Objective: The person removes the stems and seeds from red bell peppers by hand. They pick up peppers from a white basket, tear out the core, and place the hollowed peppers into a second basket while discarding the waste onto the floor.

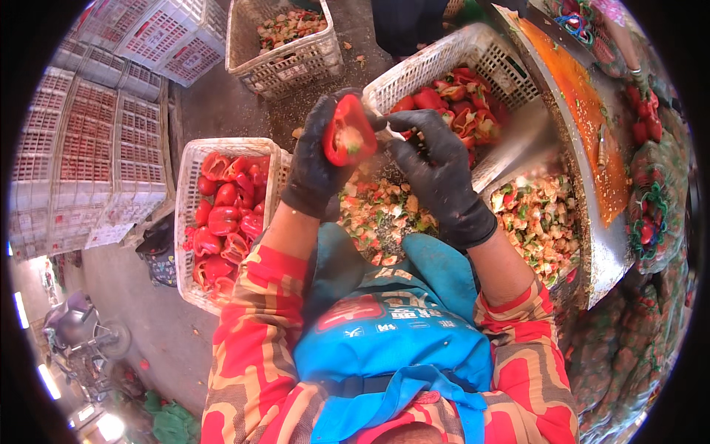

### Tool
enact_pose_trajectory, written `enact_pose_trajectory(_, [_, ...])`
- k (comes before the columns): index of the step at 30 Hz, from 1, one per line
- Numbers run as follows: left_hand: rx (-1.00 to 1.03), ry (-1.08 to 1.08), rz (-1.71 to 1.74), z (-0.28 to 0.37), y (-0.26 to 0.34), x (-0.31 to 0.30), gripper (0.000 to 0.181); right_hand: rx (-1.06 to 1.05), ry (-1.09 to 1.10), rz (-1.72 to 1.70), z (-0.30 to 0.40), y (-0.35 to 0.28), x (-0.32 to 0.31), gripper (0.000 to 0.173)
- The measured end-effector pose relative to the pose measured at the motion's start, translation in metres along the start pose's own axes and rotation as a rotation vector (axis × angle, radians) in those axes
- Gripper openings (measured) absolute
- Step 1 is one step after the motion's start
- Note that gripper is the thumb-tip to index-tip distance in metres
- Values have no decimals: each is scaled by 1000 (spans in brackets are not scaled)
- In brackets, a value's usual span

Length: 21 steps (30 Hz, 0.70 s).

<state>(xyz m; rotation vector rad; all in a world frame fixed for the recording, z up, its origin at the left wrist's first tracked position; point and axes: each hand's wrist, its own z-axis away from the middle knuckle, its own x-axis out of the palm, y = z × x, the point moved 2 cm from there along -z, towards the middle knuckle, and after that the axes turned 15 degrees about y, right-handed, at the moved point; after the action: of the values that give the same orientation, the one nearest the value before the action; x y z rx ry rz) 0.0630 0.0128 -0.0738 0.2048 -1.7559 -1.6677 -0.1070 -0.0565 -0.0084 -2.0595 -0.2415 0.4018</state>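
Note:
My left hand [319, 158], in a dark glove, holds a cut red bell pepper [349, 130], its hollow inside and pale seed core facing up. My right hand [435, 164], also gloved, is just right of the pepper with fingers curled; a small pale object [392, 129] shows by its fingertips, partly hidden, and I cannot tell what it is. Left of my left arm, a white plastic crate [183, 222] holds cored red peppers [224, 221]. Beyond my right hand, a tilted white crate [383, 83] holds more red peppers [460, 108]. Pepper cores and seeds [383, 216] lie below my hands.
Another crate [283, 69] of scraps stands ahead; more cores [538, 222] lie at right. A metal-edged table [604, 244] bears a knife [602, 147]. Stacked crates [83, 161] rise at left, mesh sacks [649, 200] at right. A person's arm [624, 44] reaches in at upper right.

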Motion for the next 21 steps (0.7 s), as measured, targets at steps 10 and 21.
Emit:
enact_pose_trajectory(10, [-328,-109,269,12,10,34,46,76,-207,-70,12,6,14,30])
enact_pose_trajectory(21, [-16,-110,3,21,9,38,32,91,-113,-231,17,22,25,24])
